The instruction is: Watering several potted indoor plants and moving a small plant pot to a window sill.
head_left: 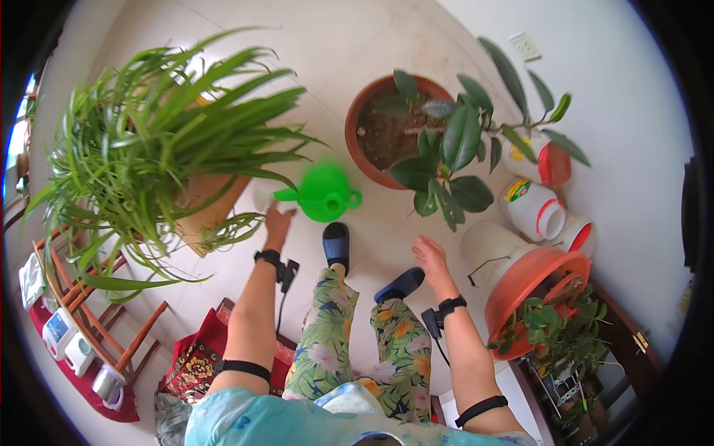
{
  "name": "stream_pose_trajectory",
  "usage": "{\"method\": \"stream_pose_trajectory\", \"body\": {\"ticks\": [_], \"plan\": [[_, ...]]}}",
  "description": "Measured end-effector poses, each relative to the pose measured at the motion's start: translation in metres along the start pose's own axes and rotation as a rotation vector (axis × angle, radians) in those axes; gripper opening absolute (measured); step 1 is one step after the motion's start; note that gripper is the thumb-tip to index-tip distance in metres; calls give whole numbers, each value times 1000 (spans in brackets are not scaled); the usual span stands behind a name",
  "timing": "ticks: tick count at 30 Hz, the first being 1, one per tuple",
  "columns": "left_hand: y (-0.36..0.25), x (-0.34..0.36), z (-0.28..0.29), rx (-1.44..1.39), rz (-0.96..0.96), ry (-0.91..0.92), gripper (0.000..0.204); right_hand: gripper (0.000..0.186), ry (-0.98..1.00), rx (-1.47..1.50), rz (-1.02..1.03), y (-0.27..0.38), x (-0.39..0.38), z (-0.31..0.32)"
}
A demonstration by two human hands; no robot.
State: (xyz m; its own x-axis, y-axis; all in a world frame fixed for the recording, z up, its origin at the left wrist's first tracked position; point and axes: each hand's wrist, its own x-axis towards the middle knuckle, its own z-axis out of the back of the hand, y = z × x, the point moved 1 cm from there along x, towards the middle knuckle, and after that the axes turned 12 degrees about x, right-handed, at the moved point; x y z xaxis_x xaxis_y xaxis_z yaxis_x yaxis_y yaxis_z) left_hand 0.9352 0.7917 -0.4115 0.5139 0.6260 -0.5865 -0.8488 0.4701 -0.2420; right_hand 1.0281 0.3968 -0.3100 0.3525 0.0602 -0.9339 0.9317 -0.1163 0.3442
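A bright green watering can [323, 189], partly blurred, is between two large plants, its spout pointing left. Just below the spout is my left hand [280, 221], fingers loosely bent and apart; I cannot tell whether a fingertip touches it. My right hand [431, 260] is open and empty above my slippered right foot [399, 285]. A leafy spider plant [163, 141] spreads at left over a tan pot [212, 208]. A broad-leaved plant [461, 137] grows from a round terracotta pot [364, 160] at the top right.
White plastic containers [524, 208], a grey bucket [483, 253] and a tilted orange pot [509, 297] line the right wall. A wooden rack [93, 320] holding jugs stands at lower left, beside a red patterned cloth [190, 364]. Pale tiled floor [216, 30] lies underneath.
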Motion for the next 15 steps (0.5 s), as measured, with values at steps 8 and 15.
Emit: {"method": "stream_pose_trajectory", "body": {"ticks": [8, 15], "plan": [[-107, -56, 11, -448, 34, 436, 55, 56, -175, 172, 32, 69, -21, 47], [-205, -11, 53, -350, -99, 364, 55, 43, -63, 311, 9, 105, 40, 61]]}}
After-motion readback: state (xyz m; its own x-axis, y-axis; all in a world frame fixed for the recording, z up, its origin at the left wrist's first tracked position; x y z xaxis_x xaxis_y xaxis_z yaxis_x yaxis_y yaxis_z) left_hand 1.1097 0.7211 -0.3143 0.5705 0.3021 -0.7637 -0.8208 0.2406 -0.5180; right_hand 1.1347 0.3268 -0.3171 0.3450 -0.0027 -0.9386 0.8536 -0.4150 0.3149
